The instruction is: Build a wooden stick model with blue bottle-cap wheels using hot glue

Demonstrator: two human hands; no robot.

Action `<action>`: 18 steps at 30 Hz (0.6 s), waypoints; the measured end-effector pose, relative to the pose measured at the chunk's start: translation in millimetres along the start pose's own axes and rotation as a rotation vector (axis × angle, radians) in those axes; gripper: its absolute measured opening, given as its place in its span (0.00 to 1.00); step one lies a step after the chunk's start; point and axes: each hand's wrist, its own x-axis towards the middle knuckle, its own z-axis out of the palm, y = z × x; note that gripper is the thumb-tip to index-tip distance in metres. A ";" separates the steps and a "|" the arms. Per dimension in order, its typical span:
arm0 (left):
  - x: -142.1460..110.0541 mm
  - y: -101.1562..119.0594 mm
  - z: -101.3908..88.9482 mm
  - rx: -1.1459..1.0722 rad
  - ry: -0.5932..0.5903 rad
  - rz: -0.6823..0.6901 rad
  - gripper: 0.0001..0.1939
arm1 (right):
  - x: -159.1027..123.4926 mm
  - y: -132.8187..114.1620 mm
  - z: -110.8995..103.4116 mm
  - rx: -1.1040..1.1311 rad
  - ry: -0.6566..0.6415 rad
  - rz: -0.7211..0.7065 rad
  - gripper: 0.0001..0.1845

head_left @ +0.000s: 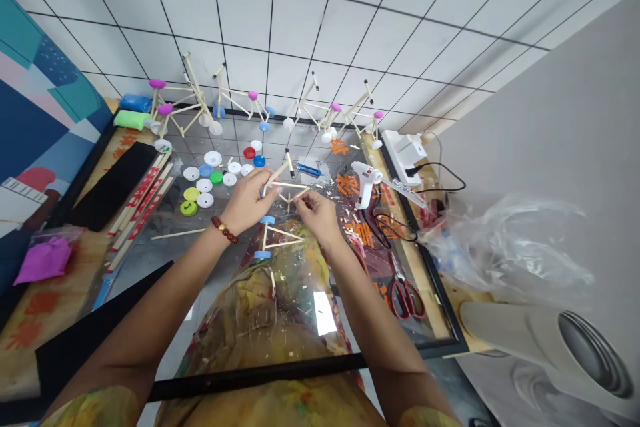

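My left hand [245,205], with a beaded bracelet at the wrist, is closed on the left end of a wooden stick frame [293,185]. A dark-tipped crossbar tops its upright stick. At the frame's right corner, my right hand [319,217] pinches with thumb and fingers; whether a small piece is between them is hidden. Just below lies a triangular stick piece [284,243] with blue bottle caps at two corners. Loose bottle caps [205,185] in white, yellow, green, blue and red are left of my hands. A blue cutter [309,170] lies behind the frame.
Several stick tricycle models [200,103] with pink seats stand along the back edge. To the right are a white glue gun [367,181] with its cord, red-handled scissors [406,297] and a power strip [403,153]. Wooden sticks [143,203] lie left; scraps litter the glass table.
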 end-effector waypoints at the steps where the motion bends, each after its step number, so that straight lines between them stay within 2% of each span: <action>1: -3.8 0.9 -0.9 0.002 -0.010 0.016 0.08 | -2.9 0.8 0.3 -0.006 -0.004 -0.009 0.11; 7: -17.4 -4.4 7.4 0.008 0.022 -0.005 0.09 | -8.4 10.5 3.3 0.001 0.005 -0.012 0.11; 18: -20.8 -7.7 17.0 0.029 0.078 -0.018 0.09 | -9.8 10.5 4.0 0.022 0.022 -0.036 0.11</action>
